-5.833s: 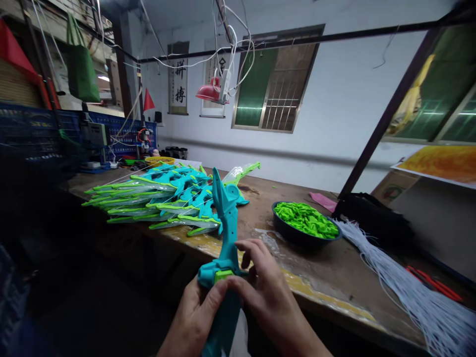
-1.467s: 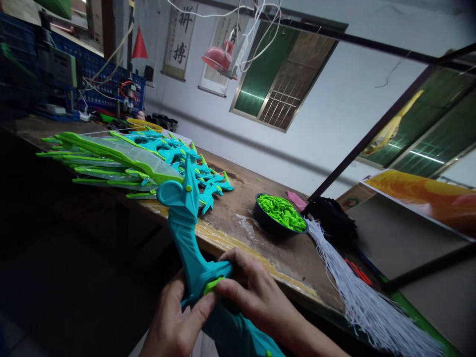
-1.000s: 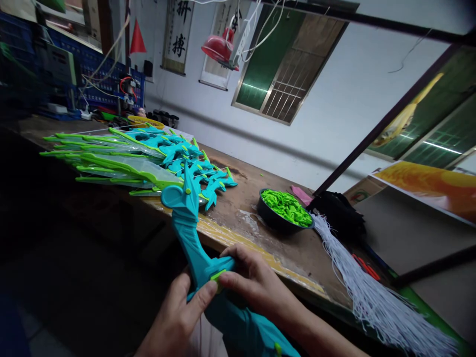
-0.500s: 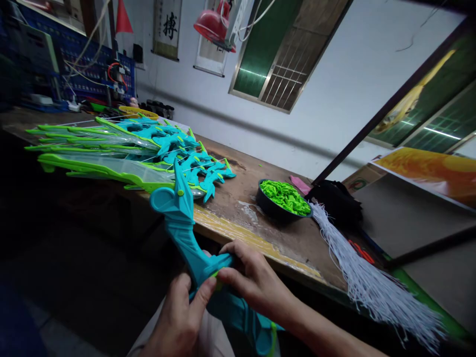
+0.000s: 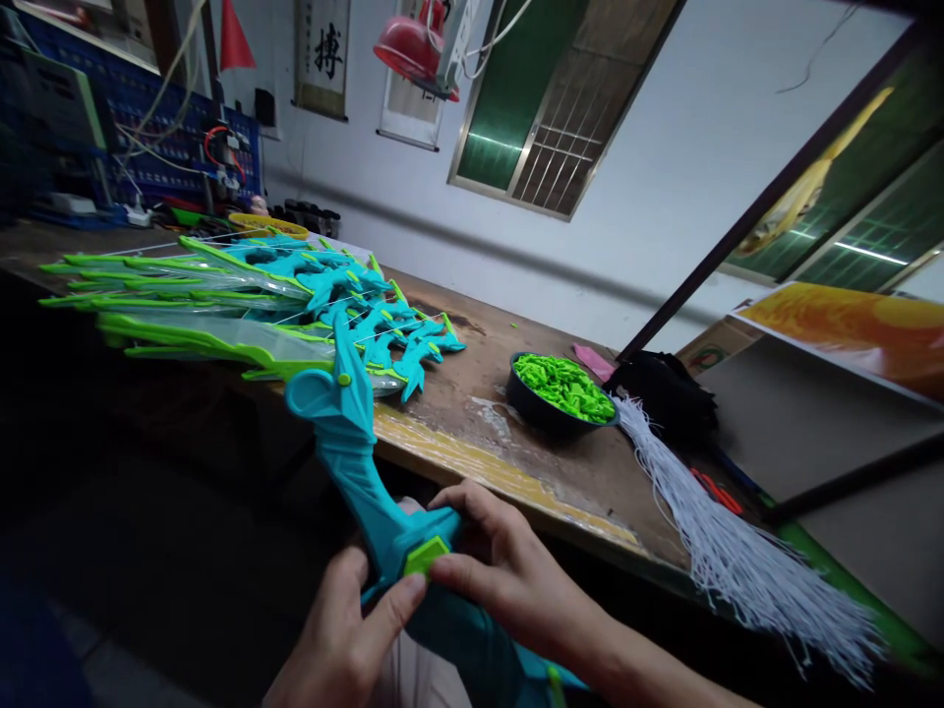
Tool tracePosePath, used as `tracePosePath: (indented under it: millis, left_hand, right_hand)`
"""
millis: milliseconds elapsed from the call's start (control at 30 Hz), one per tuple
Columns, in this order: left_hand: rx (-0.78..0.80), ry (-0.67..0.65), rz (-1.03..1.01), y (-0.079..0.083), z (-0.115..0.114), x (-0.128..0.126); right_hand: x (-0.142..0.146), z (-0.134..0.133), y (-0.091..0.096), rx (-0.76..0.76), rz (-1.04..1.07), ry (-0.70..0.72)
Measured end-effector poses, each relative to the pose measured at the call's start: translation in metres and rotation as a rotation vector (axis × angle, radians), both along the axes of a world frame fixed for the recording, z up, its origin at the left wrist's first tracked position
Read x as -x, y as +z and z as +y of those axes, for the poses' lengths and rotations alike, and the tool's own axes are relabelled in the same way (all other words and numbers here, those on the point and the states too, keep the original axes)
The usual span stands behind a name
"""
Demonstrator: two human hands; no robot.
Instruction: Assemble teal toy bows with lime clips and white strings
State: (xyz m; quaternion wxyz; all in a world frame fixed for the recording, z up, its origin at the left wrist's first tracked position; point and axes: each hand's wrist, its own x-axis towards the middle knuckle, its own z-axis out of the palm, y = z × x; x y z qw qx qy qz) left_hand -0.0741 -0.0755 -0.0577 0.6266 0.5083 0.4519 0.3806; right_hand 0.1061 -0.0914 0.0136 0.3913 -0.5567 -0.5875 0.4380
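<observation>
A teal plastic toy bow (image 5: 354, 467) with bright green limbs is held over my lap, in front of the table edge. My left hand (image 5: 350, 619) grips its middle from the left, thumb beside a small green plastic piece (image 5: 426, 557) set in the teal body. From the right, my right hand (image 5: 508, 560) clasps the same middle part, its thumb touching the edge of the green piece. Fingers behind the bow are partly hidden. The upper limb points left; the lower part runs down to the right below my right hand.
Several similar toy bows (image 5: 339, 280) lie piled on the wooden table (image 5: 472, 393). A dark bowl (image 5: 546, 421) of small green pieces stands right of them. A bundle of white strings (image 5: 737, 551) hangs over the edge, near orange-handled scissors (image 5: 717, 490). A red lamp (image 5: 413, 47) hangs above.
The green piece shows more fully now, with my left thumb lower and clear of it. The bow has turned slightly and its upper end has shifted a little left.
</observation>
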Motion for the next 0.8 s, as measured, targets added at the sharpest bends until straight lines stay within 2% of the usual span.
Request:
tracePosePath:
  millis: [133, 200, 267, 433, 533, 667, 733, 800]
  left_hand:
    - [-0.109, 0.091, 0.031, -0.015, -0.012, -0.003]
    - [-0.089, 0.104, -0.018, -0.022, -0.013, -0.005]
    - [-0.039, 0.060, -0.075, -0.025, -0.009, -0.005]
    - [0.078, -0.127, -0.257, -0.011, 0.007, -0.003]
    - [0.099, -0.146, -0.303, -0.001, 0.009, -0.003]
    - [0.105, -0.092, -0.185, 0.002, 0.006, -0.001]
    - [0.098, -0.066, -0.076, 0.000, 0.004, 0.002]
    - [0.082, -0.039, 0.039, -0.002, 0.001, 0.005]
  right_hand:
    - [-0.001, -0.002, 0.001, 0.051, 0.083, 0.025]
    - [-0.003, -0.003, 0.003, 0.025, 0.016, 0.046]
    - [-0.005, -0.004, 0.005, -0.005, -0.074, 0.046]
    - [-0.004, -0.003, 0.007, -0.002, -0.117, -0.017]
    - [-0.004, 0.005, 0.008, 0.107, -0.117, -0.007]
    - [-0.005, 0.020, 0.010, 0.413, -0.046, 0.071]
    - [-0.003, 0.023, 0.010, 0.412, -0.001, 0.092]
    - [-0.001, 0.021, 0.010, 0.312, 0.027, 0.113]
